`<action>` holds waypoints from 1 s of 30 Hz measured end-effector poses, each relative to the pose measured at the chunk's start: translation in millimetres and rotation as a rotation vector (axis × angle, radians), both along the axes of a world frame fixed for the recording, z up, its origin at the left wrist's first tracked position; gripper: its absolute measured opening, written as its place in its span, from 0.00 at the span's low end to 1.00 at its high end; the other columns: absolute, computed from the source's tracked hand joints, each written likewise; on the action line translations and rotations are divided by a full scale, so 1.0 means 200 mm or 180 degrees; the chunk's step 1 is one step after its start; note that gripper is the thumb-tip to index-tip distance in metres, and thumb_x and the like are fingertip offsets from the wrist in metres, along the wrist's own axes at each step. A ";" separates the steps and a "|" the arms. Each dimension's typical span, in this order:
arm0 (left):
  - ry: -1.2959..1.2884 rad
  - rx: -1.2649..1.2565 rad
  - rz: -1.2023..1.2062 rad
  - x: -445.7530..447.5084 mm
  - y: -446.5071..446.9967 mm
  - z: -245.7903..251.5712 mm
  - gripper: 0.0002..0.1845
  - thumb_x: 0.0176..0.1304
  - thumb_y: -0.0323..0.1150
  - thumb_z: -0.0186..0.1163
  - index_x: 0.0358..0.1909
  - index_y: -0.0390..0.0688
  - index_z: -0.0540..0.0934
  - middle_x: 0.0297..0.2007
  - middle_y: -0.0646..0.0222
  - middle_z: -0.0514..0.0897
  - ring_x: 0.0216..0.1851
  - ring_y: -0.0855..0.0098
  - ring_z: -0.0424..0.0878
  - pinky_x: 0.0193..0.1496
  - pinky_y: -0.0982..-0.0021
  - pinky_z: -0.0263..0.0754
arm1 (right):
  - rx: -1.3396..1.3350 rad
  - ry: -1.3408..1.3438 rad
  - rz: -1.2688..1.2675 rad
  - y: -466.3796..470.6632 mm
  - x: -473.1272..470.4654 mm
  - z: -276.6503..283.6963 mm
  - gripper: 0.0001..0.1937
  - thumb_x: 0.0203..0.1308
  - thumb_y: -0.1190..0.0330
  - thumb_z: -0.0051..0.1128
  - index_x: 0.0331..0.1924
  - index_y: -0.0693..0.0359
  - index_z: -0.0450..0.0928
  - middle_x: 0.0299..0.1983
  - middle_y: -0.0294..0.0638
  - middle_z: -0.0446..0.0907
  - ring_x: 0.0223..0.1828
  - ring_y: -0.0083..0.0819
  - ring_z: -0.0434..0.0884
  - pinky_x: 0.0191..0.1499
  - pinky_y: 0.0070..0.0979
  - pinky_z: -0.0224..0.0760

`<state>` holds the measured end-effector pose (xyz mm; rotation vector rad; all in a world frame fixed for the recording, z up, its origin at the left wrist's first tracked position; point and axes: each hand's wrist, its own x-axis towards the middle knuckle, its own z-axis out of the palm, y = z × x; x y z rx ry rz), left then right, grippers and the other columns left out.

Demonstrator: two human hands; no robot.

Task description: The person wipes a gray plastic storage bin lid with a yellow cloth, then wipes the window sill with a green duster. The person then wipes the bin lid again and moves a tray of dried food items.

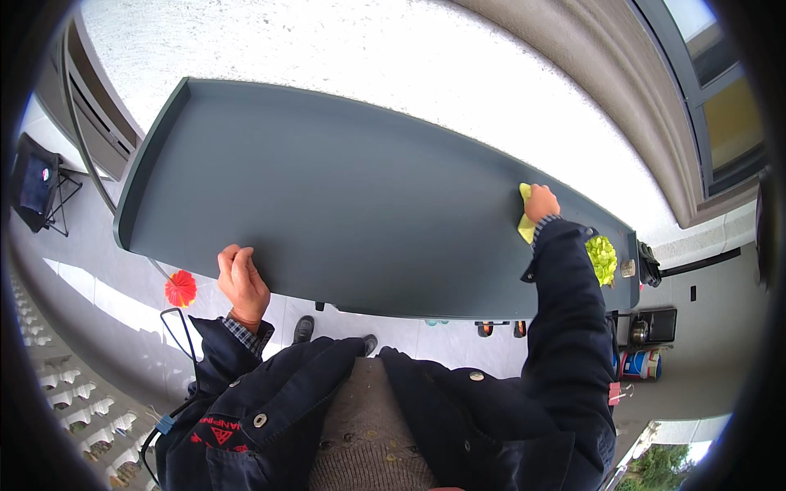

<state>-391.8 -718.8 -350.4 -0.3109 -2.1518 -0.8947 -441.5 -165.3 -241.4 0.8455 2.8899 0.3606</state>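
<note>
A yellow cloth point(526, 229) is bunched under my right hand point(543, 202), which grips it against the dark grey tabletop point(344, 196) near the raised back rim. My left hand point(243, 287) is at the table's front left edge, its fingers curled loosely together. Nothing shows in that hand, and a soft shadow falls on the tabletop beside it. Close to my right forearm, a yellow-green flower head or plant point(602, 260) stands at the table's right end. A small glass jar point(627, 268) sits beside it, near the right rim.
A white rough wall point(344, 49) runs behind the table. At left are a black folding chair point(38, 184) and a red paper-like ornament point(180, 288). Paint-type buckets point(641, 364) and a kettle point(640, 332) are at right. A window point(715, 104) is at upper right.
</note>
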 end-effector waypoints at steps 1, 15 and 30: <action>-0.0001 -0.0009 0.0016 0.00 0.00 -0.01 0.08 0.61 0.16 0.55 0.41 0.36 0.76 0.37 0.54 0.76 0.31 0.56 0.78 0.31 0.66 0.74 | -0.0122 0.0363 0.0451 -0.03 -0.01 0.03 0.17 0.57 0.68 0.57 0.51 0.56 0.77 0.49 0.48 0.78 0.50 0.53 0.79 0.52 0.46 0.75; -0.0073 -0.0375 0.0030 0.00 -0.03 -0.06 0.07 0.70 0.21 0.50 0.46 0.36 0.75 0.43 0.53 0.75 0.42 0.53 0.78 0.43 0.63 0.75 | -0.1065 0.0571 0.2778 -1.56 -0.13 -0.27 0.22 0.55 0.61 0.53 0.56 0.53 0.76 0.54 0.31 0.74 0.58 0.39 0.70 0.37 0.38 0.76; -0.0537 -0.0576 -0.0237 0.03 0.18 0.18 0.07 0.67 0.24 0.54 0.46 0.39 0.75 0.39 0.57 0.79 0.39 0.52 0.80 0.42 0.61 0.76 | -0.0613 0.1230 0.1221 -0.26 0.46 -0.01 0.14 0.55 0.67 0.55 0.47 0.56 0.78 0.43 0.47 0.80 0.49 0.49 0.77 0.48 0.42 0.74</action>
